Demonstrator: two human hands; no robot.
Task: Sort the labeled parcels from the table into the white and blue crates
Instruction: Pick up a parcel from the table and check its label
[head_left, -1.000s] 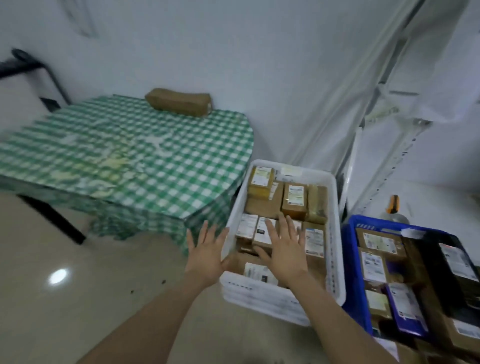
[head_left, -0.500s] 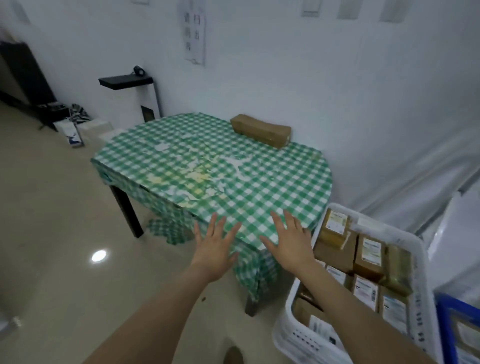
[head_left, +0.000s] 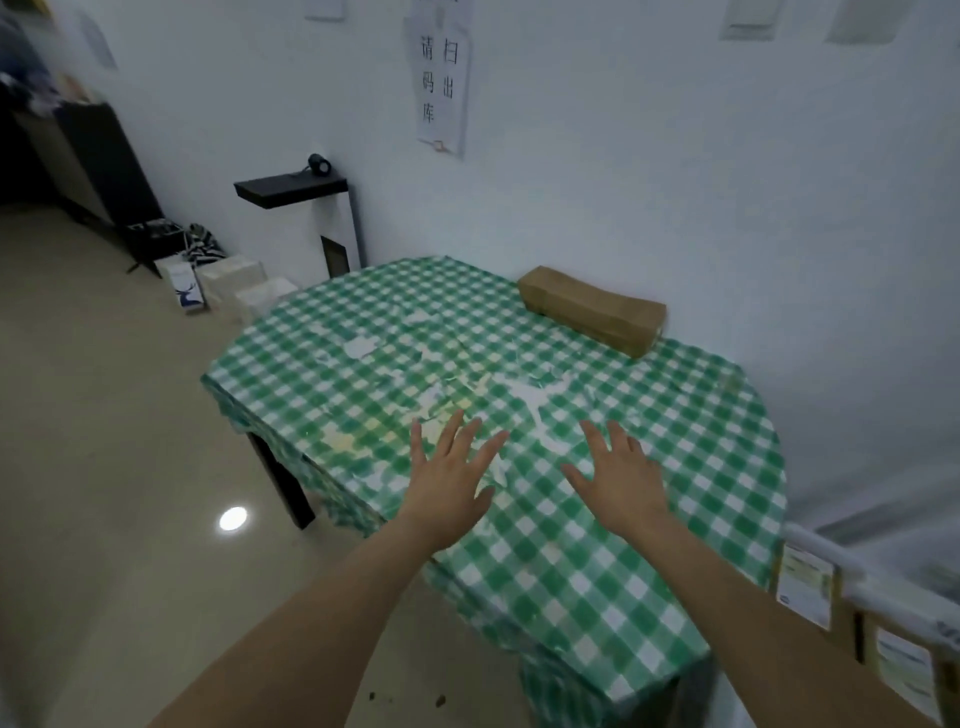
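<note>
Parcel (head_left: 592, 309): one long brown box, the only one seen on the table (head_left: 571, 545). It lies flat at the far edge, about 1 o'clock from the hands, just beside the wall.

Head view only. Left hand (head_left: 447, 488) and right hand (head_left: 623, 483) are both palm-down, fingers spread and straight, holding nothing. They are over the near-middle of the checked cloth, well apart from the parcel. Cannot tell if the palms touch the cloth or hover above it.

Risks, as judgement:
- The parcel sits far back, so the reach is long. Grabbing one end only would likely let the long box tip or slip.
- Sliding it forward could snag on the peeled patches (head_left: 524, 395) at table centre.
- No label shows on the visible faces, so the crate choice may go wrong unless the box gets turned and read.
- White crate (head_left: 821, 545) at 4 o'clock, cut by the frame edge, holds labeled boxes (head_left: 805, 584) standing up to the rim. A long box may not seat there and could slide off.
- Blue crate is not in view.

Around:
- Paper notice (head_left: 441, 78) on the wall at 12 o'clock.
- White stand (head_left: 332, 228) with a black top at 10 o'clock, small dark device (head_left: 318, 163) on it.
- Pale boxes (head_left: 244, 291) on the floor beside the stand.
- Dark table leg (head_left: 283, 478) at 9 o'clock.

Only the cloth lies between hands and parcel.
</note>
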